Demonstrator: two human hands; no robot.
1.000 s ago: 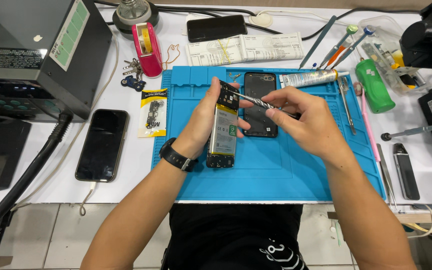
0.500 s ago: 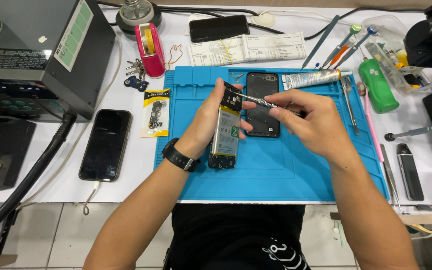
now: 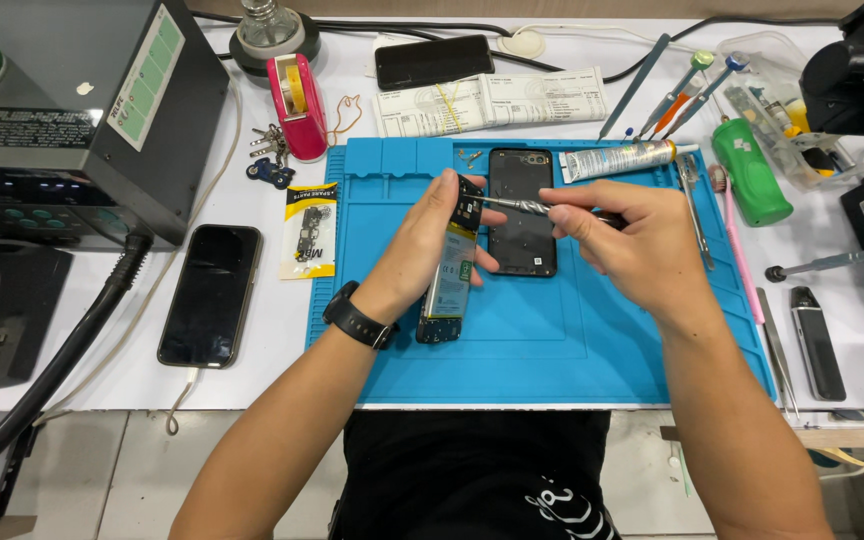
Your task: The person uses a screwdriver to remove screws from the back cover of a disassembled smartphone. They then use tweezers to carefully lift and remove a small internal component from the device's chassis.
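mat: blue work mat lying on the white table, hands working over its middle
opened phone: sitting tilted on its long edge on the mat, insides facing right
back cover: black, lying flat on the mat just behind the opened phone
left hand: fingers wrapping closed around the opened phone, gripping its upper half
right hand: fingers pinching shut around a screwdriver
screwdriver: lying level, tip touching the opened phone's top end
watch: black, sitting on the left wrist
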